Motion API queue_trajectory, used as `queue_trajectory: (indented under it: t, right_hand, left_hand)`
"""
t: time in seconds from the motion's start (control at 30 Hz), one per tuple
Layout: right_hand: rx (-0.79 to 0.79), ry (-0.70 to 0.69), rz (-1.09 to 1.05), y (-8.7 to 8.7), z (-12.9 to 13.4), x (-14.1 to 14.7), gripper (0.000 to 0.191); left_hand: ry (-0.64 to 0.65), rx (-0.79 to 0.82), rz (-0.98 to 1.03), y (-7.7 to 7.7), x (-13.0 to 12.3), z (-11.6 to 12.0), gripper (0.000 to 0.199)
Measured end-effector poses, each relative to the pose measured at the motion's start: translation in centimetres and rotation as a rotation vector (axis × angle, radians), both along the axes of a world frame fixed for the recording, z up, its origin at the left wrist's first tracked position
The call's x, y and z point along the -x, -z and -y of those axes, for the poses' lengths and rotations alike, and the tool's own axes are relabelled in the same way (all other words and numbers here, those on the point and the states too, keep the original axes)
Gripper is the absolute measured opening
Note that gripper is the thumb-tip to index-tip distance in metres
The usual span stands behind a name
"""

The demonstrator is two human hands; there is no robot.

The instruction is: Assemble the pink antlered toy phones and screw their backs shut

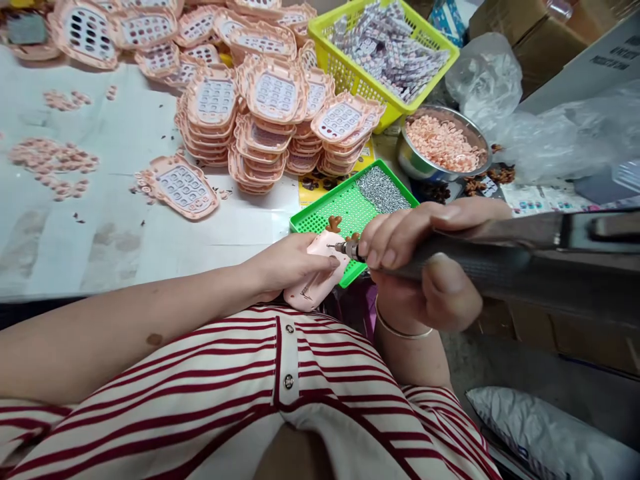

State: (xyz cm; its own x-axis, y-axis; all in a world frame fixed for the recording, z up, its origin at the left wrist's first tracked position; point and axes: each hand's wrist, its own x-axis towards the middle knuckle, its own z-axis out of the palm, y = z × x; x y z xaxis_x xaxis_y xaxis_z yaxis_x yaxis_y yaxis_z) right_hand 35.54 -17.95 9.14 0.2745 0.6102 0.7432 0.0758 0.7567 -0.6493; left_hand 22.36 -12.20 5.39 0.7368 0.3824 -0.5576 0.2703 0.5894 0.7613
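My left hand [293, 263] is closed around a pale pink plastic toy casing [316, 270], its back turned up. Brown antler-shaped pieces [334, 225] stick out from the far end of the casing. In my right hand [420, 257] is a dark electric screwdriver [530, 267], held sideways with the fingers wrapped round its body. Its thin bit [336, 247] meets the casing near the antlers; whether a screw is under the tip is too small to tell. Just beyond my hands lies a green perforated tray [320, 212] with a heap of small silver screws [384, 189].
Stacks of pink keypad shells [275, 90] rise at the back. One keypad shell [183, 187] lies apart, left of them. Loose pink bits [53, 160] are scattered at the left. A yellow basket [360, 83] of packets and a metal bowl [407, 150] of pink parts stand back right.
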Motion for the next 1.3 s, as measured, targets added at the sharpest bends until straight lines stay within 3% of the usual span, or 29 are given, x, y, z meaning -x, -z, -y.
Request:
queue_trajectory:
  t: [0.2, 0.33, 0.43, 0.63, 0.73, 0.87, 1.03, 1.17, 1.3]
  right_hand:
    - [0.113, -0.080, 0.099, 0.8, -0.9, -0.5, 0.022]
    - [0.087, -0.177, 0.120, 1.5, -1.3, -1.0, 0.027]
    - [0.102, -0.159, 0.111, 1.6, -1.0, -0.8, 0.028]
    - [0.001, -0.154, 0.068, -0.6, 0.2, -0.1, 0.017]
    - [0.004, -0.032, 0.061, -1.2, 0.7, -1.0, 0.010]
    - [0.005, 0.176, 0.027, 1.2, 0.7, -3.3, 0.016]
    - [0.112, 0.220, -0.026, 5.0, 0.6, -5.4, 0.022]
    - [0.176, 0.274, -0.044, 6.0, 0.9, -5.8, 0.026]
    - [0.167, 0.224, -0.065, 6.6, 1.0, -6.1, 0.023]
  left_hand:
    - [0.043, 0.086, -0.009, -0.4, -0.3, -0.1, 0.020]
    - [0.043, 0.080, -0.002, -0.4, -0.2, -0.3, 0.018]
    - [0.068, 0.067, 0.004, -0.3, -0.1, -0.4, 0.019]
    - [0.087, 0.000, 0.015, -0.1, -0.2, -0.5, 0.019]
    - [0.024, 0.053, 0.029, 0.3, -0.1, -0.8, 0.019]
    - [-0.052, 0.207, 0.085, 0.4, 0.6, -1.3, 0.027]
    - [-0.090, 0.290, 0.165, 0.2, 1.3, -1.6, 0.043]
    - [-0.159, 0.316, 0.145, 0.3, 1.3, -1.6, 0.042]
    - [-0.206, 0.338, 0.124, 0.4, 1.2, -1.6, 0.039]
